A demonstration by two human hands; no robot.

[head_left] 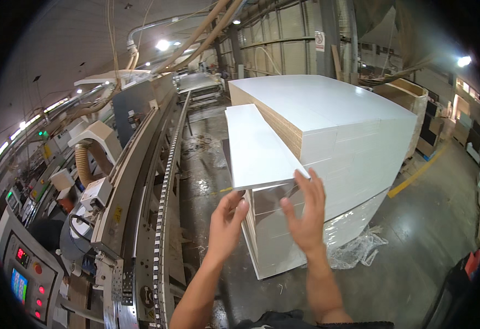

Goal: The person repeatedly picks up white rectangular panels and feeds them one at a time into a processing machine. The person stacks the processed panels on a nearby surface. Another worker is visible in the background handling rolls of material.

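A long narrow white panel (pixel 259 148) lies in front of me, its near end facing my hands. Under that end, a lower stack of pale boards (pixel 278 241) shows, partly shaded and partly covered by my arms. My left hand (pixel 228 222) is beside the panel's near left corner, fingers bent and thumb apart. At the near right corner, my right hand (pixel 307 211) has its fingertips against the panel's edge, with fingers stretched and thumb spread away. Neither hand is wrapped round the panel. Whether the left fingertips touch its underside is hard to see.
A tall stack of wide white boards (pixel 328 104) rises just right of the panel. Crumpled clear plastic wrap (pixel 358 247) lies at its foot. Along my left runs a long machine with a chain track (pixel 166 192) and a control panel (pixel 29 274) with lit buttons.
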